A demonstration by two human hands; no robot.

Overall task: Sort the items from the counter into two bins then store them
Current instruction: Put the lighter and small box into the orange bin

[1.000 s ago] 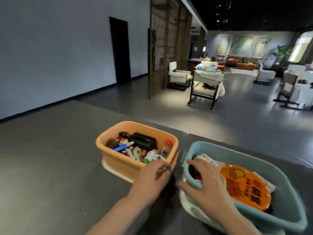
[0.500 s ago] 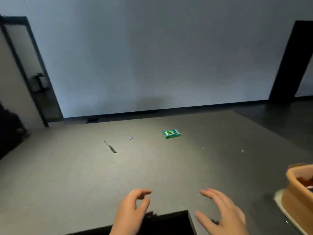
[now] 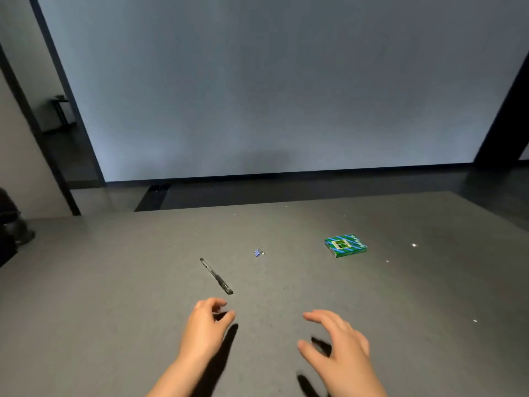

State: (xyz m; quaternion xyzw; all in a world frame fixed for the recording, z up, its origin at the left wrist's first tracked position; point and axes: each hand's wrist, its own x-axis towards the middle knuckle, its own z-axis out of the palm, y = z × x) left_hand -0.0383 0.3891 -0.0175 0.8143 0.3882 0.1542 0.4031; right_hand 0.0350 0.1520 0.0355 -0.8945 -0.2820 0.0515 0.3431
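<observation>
Three loose items lie on the grey counter (image 3: 114,296): a black pen (image 3: 216,276) left of centre, a small blue binder clip (image 3: 259,251) beyond it, and a flat green-and-blue box (image 3: 345,245) to the right. My left hand (image 3: 204,328) hovers just short of the pen's near end, fingers loosely curled and holding nothing. My right hand (image 3: 337,346) is beside it over the counter, fingers spread and relaxed, holding nothing. Neither bin is in view.
The counter's far edge runs across the middle of the view, with dark floor and a pale wall (image 3: 272,81) behind it. A dark doorway (image 3: 60,116) opens at the far left. A dark object (image 3: 11,224) sits at the counter's left edge.
A second ago my hands rested on the rims of the orange and blue bins. My view swung left, the bins left the frame, and both hands moved forward toward the pen.
</observation>
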